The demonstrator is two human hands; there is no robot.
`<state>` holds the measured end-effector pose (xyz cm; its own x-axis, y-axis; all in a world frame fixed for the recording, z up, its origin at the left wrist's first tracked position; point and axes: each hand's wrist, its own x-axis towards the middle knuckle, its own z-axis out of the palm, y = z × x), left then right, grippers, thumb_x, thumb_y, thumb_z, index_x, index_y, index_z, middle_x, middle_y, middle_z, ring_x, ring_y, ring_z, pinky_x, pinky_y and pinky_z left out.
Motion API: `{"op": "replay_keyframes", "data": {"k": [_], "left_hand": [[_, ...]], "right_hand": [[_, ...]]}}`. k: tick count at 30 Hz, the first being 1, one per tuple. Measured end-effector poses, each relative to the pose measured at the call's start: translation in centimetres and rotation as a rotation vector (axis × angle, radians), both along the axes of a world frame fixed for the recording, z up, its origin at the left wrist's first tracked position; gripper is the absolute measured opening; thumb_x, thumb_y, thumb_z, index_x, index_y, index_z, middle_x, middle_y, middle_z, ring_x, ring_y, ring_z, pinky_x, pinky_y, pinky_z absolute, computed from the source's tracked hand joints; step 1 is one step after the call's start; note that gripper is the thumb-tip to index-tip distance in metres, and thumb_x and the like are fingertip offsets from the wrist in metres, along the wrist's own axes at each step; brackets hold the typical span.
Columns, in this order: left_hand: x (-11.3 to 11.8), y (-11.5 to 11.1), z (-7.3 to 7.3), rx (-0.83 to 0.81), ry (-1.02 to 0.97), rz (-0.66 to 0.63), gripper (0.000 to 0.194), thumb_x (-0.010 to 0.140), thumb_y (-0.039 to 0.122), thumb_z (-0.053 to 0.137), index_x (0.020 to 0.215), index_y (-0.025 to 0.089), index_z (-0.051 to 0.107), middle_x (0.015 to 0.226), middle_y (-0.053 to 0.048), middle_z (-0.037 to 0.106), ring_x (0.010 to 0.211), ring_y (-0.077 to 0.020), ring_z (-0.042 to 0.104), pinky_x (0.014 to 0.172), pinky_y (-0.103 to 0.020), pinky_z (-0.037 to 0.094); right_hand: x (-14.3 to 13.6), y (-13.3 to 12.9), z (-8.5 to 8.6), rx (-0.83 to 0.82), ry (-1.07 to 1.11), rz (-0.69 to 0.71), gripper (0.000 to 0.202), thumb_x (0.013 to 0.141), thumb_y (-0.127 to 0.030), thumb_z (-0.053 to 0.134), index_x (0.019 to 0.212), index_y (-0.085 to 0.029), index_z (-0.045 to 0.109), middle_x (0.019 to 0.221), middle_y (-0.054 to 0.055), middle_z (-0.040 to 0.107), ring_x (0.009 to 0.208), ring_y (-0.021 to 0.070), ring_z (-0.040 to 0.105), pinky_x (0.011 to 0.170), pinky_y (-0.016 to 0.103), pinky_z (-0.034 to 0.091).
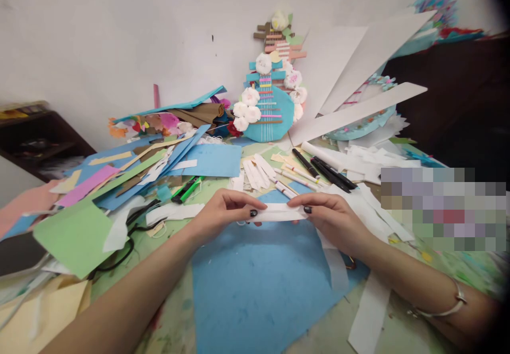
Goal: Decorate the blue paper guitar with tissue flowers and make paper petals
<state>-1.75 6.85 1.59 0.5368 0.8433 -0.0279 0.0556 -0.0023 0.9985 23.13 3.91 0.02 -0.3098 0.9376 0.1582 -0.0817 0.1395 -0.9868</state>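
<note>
A narrow strip of white paper is stretched level between my two hands, with a lengthwise fold line showing. My left hand pinches its left end, thumb in front and fingers behind. At the other end my right hand pinches it the same way. Below both hands lies a sheet of blue paper on the table. Another white strip hangs or lies under my right hand; its upper part is hidden.
Black pens and a green-black box cutter lie beyond my hands. Coloured paper piles up on the left, white scraps on the right. A blue paper lute with white flowers leans on the wall.
</note>
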Motion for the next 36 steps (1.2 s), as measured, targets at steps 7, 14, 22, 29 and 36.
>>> {"op": "replay_keyframes", "data": {"k": [7, 14, 22, 29, 36], "left_hand": [[0.85, -0.35, 0.22, 0.059, 0.08, 0.125, 0.015, 0.07, 0.028, 0.072, 0.077, 0.015, 0.074, 0.064, -0.004, 0.071, 0.059, -0.0096, 0.061, 0.055, -0.016, 0.044], [0.91, -0.46, 0.31, -0.043, 0.026, 0.091, 0.034, 0.056, 0.017, 0.08, 0.088, 0.014, 0.071, 0.076, -0.005, 0.073, 0.068, -0.0148, 0.067, 0.061, -0.021, 0.05], [0.85, -0.32, 0.47, 0.06, 0.052, 0.148, 0.023, 0.064, 0.019, 0.075, 0.086, 0.013, 0.069, 0.071, -0.004, 0.072, 0.063, -0.0113, 0.065, 0.055, -0.017, 0.045], [0.96, -0.5, 0.76, 0.038, 0.037, 0.154, 0.022, 0.067, 0.016, 0.072, 0.088, 0.012, 0.069, 0.07, -0.005, 0.072, 0.063, -0.012, 0.066, 0.056, -0.018, 0.046], [0.79, -0.26, 0.65, 0.011, 0.074, 0.175, 0.025, 0.063, 0.014, 0.073, 0.088, 0.013, 0.069, 0.072, -0.006, 0.073, 0.064, -0.014, 0.067, 0.056, -0.019, 0.049]], "right_hand": [[-0.76, -0.33, 0.59, 0.078, -0.142, -0.15, 0.011, 0.071, -0.023, 0.065, 0.08, -0.021, 0.071, 0.084, 0.003, 0.07, 0.077, 0.0153, 0.063, 0.07, 0.028, 0.049], [-0.87, -0.38, 0.37, 0.109, -0.171, -0.188, 0.012, 0.073, -0.022, 0.061, 0.082, -0.02, 0.07, 0.084, 0.003, 0.069, 0.076, 0.0144, 0.061, 0.065, 0.026, 0.048], [-0.93, -0.47, 0.29, 0.069, -0.128, -0.168, 0.023, 0.069, -0.021, 0.069, 0.092, -0.022, 0.069, 0.092, 0.004, 0.068, 0.08, 0.0144, 0.06, 0.069, 0.027, 0.051], [-0.69, -0.48, 0.37, 0.21, -0.124, -0.122, 0.022, 0.072, -0.016, 0.065, 0.092, -0.025, 0.072, 0.102, 0.004, 0.067, 0.099, 0.0172, 0.06, 0.079, 0.028, 0.051], [-0.7, -0.61, 0.78, 0.168, -0.158, -0.15, 0.014, 0.071, -0.021, 0.067, 0.083, -0.023, 0.074, 0.094, 0.005, 0.069, 0.091, 0.0187, 0.063, 0.079, 0.032, 0.052]]}}
